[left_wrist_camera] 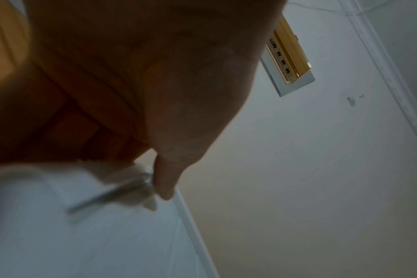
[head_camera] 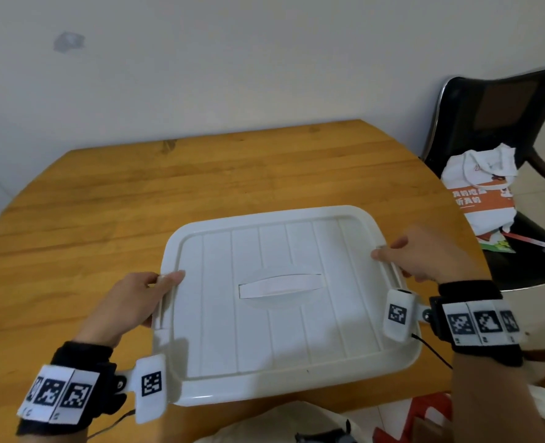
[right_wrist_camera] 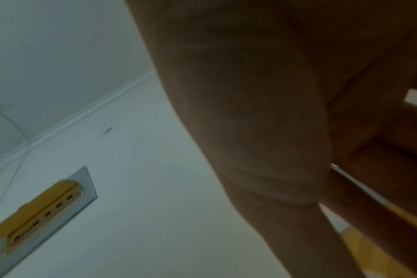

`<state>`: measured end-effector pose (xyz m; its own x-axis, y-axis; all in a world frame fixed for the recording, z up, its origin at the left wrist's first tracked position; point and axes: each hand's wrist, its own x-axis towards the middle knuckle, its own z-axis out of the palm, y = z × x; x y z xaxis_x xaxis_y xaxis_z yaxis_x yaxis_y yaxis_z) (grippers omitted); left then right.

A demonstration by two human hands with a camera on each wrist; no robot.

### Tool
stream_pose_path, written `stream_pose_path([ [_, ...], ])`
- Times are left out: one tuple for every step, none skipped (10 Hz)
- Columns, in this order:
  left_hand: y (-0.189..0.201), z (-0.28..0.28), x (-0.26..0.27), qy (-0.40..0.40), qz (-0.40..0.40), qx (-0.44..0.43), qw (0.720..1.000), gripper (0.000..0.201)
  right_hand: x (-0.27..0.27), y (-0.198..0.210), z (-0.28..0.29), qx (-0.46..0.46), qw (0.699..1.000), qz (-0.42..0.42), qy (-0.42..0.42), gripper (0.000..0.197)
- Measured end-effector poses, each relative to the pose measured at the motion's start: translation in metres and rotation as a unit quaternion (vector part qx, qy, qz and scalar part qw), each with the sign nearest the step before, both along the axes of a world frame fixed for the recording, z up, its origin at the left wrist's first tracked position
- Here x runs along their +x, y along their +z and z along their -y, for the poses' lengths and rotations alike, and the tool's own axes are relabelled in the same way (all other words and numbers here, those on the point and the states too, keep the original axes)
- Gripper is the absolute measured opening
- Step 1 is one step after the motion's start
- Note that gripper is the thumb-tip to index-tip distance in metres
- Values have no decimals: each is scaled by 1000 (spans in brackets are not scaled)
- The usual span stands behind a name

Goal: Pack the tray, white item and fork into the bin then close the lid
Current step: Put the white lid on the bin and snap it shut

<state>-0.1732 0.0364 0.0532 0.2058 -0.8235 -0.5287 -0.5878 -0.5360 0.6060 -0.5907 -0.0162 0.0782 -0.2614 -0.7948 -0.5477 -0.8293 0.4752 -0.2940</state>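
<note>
Lid (head_camera: 284,295), white ribbed plastic, lower centre of frame: gripped at opposite edges by left hand (head_camera: 130,302) and right hand (head_camera: 424,255), over wooden table (head_camera: 169,193). Pale wall behind; black chair (head_camera: 501,123) upper right.

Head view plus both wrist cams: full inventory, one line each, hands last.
lid: 1, white, ribbed, flat over the bin at table centre; bin contents hidden
lid handle: 1, white, lid middle
table: 1, wooden, under the bin
chair: 1, black, right of table
bag: 1, white and orange, on the chair
wall plate: 1, grey with yellow part, on the wall
wrist bands: 2, black with printed markers
left hand: grips the lid's left edge
right hand: grips the lid's right edge
</note>
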Motion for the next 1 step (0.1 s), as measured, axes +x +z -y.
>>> stream_pose_path([
  [4, -17, 8, 104, -75, 16, 992, 43, -8, 17, -11, -70, 995, 72, -28, 42],
])
